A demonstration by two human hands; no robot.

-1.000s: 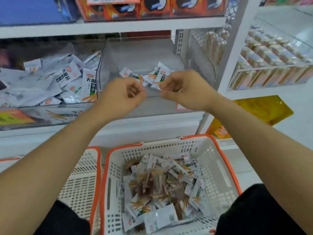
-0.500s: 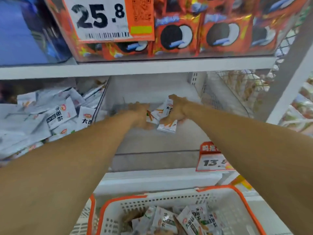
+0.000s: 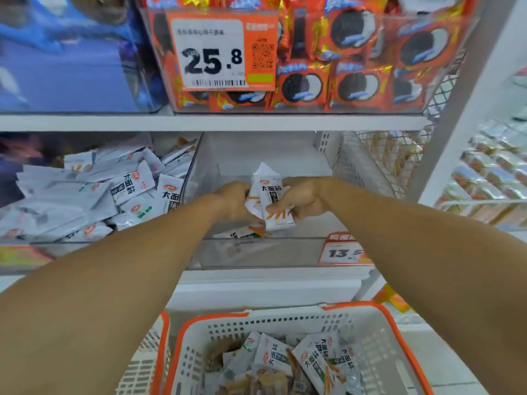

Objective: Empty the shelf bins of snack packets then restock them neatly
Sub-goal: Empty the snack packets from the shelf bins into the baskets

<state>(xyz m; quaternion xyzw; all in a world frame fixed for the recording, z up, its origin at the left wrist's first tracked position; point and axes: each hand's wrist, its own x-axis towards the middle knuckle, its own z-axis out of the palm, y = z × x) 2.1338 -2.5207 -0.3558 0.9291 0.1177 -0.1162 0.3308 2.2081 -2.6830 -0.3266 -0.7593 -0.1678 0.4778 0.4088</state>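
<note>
The clear shelf bin [image 3: 299,166] had lots of bare room behind its low front edge, and inside it the left hand [image 3: 233,199] and right hand [image 3: 306,198] curled tight around a small bunch of white snack packets [image 3: 271,201], squeezed between them.

Both arms outstretched, left hand [image 3: 232,202] and right hand [image 3: 306,199] curled, gripping.
</note>
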